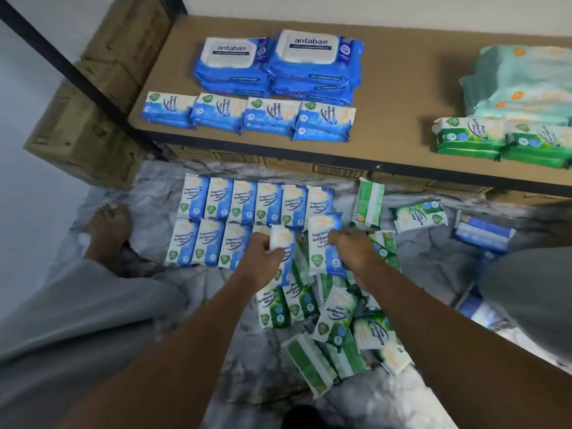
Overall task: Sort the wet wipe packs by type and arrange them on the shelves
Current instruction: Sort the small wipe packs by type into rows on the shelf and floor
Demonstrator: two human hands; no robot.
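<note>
Two flat, rectangular blue-and-white packs were held at mid-frame: the left grip point(263, 252) clenched round the left blue pack point(284, 241), the right grip point(351, 247) grasping the right blue pack point(323, 243), each glossy film pack with its long axis running up the frame. Just left lay two neat rows of matching packs point(235, 209) on a crinkled grey sheet point(148, 181). Below, green pine packs point(334, 317) lay heaped at all angles. Above, the brown board shelf point(402, 88) carried sorted stacks point(269, 116).
</note>
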